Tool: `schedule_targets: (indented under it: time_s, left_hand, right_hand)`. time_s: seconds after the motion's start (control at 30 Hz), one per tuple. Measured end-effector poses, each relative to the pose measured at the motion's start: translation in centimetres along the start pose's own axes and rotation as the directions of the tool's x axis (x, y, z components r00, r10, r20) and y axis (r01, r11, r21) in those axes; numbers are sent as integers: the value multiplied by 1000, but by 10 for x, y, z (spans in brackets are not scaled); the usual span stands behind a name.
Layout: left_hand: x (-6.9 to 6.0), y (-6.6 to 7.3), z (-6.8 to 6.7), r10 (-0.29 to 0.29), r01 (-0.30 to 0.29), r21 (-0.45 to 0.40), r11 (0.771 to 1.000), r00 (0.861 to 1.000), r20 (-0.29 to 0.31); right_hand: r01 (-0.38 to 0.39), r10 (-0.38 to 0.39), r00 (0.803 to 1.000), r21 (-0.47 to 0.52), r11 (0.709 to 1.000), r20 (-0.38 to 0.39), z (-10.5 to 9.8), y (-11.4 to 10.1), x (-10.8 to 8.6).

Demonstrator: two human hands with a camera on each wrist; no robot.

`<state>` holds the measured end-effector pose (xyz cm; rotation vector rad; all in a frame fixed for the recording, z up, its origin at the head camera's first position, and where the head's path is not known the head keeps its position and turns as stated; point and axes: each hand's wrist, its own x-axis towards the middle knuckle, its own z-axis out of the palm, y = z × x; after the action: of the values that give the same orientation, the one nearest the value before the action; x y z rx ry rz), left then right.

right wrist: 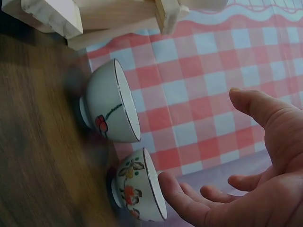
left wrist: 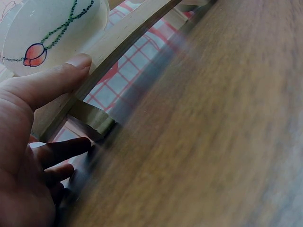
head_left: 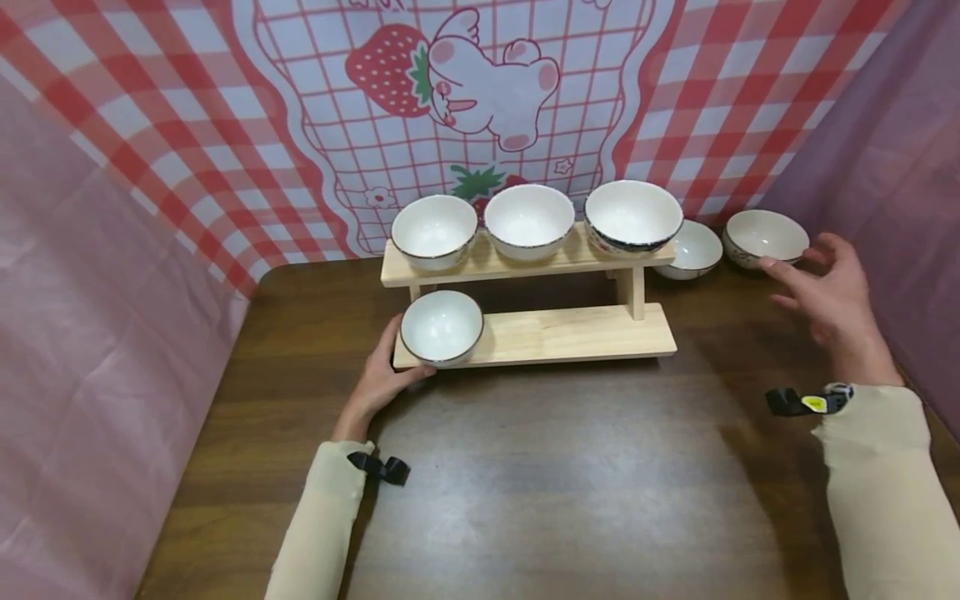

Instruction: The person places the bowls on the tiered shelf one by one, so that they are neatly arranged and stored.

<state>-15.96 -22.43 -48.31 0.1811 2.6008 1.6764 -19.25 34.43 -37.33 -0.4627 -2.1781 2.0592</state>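
A two-tier wooden stand (head_left: 570, 337) carries three white bowls on its top tier: a left bowl (head_left: 434, 229), a middle bowl (head_left: 529, 218) and a right bowl (head_left: 633, 215). A dark-rimmed bowl (head_left: 441, 327) with a red bud pattern sits at the left end of the lower tier. There my left hand (head_left: 382, 375) grips the board's end, thumb at its front edge beside the bowl, fingers lower down. My right hand (head_left: 832, 292) hovers with spread fingers by a floral bowl (right wrist: 137, 187) on the table, a fingertip close to its rim; contact is unclear.
Another bowl (right wrist: 113, 104) with a red bud stands on the table between the stand and the floral bowl. Behind hangs a red checked cloth (head_left: 720, 108). Plain pinkish curtains (head_left: 97, 333) border both sides of the brown wooden table (head_left: 525, 483).
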Motion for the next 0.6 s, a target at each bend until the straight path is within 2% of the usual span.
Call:
schedule_targets:
  time_s: [0.13, 0.33, 0.5, 0.6]
  left_hand:
    - [0, 1, 0, 0, 0, 5, 1000, 1000, -1]
    - [0, 1, -1, 1, -1, -1, 1000, 1000, -2]
    - [0, 0, 0, 2, -2, -12, 1000, 1000, 4]
    - [-1, 3, 0, -7, 7, -17, 1000, 1000, 6]
  right_hand:
    - [-21, 21, 1000, 4, 1000, -13, -3, -2, 8]
    - [-66, 64, 997, -64, 996, -37, -6, -4, 24]
    - [-85, 77, 996, -181, 980, -51, -9, -2, 35]
    - [-73, 56, 996, -311, 948, -65, -9, 1, 42]
